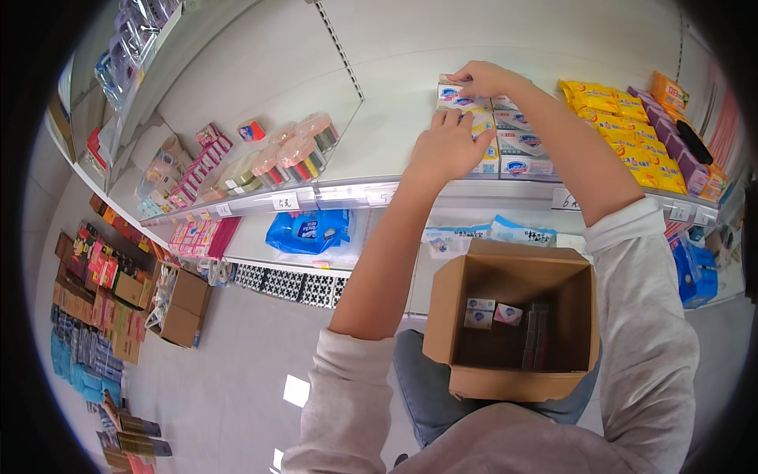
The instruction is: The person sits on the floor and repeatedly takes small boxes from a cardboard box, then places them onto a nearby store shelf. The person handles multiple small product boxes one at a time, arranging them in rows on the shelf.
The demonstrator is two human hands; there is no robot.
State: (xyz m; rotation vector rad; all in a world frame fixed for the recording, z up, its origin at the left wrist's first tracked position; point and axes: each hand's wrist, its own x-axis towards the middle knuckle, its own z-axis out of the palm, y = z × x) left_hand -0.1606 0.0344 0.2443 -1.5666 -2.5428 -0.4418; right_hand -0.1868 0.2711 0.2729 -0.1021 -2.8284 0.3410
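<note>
Stacked soap boxes (pixel 521 145) stand in rows on the white shelf. My left hand (pixel 453 142) rests on the front of the yellow-and-white boxes, its fingers spread over them. Farther back, my right hand (pixel 482 79) is at a white soap box (pixel 450 93) at the rear of the row, thumb and fingers around its top; whether it grips the box is unclear. On my lap sits an open cardboard box (pixel 441 314) with several small soap boxes (pixel 478 319) at its bottom.
Yellow packets (pixel 622 133) stand right of the soap, pink-lidded jars (pixel 296 151) to the left. The shelf's front rail (pixel 349 194) bears price tags. Below are a blue wipes pack (pixel 309 231) and blue-white packs (pixel 524 232). A cardboard carton (pixel 186 308) stands on the floor at left.
</note>
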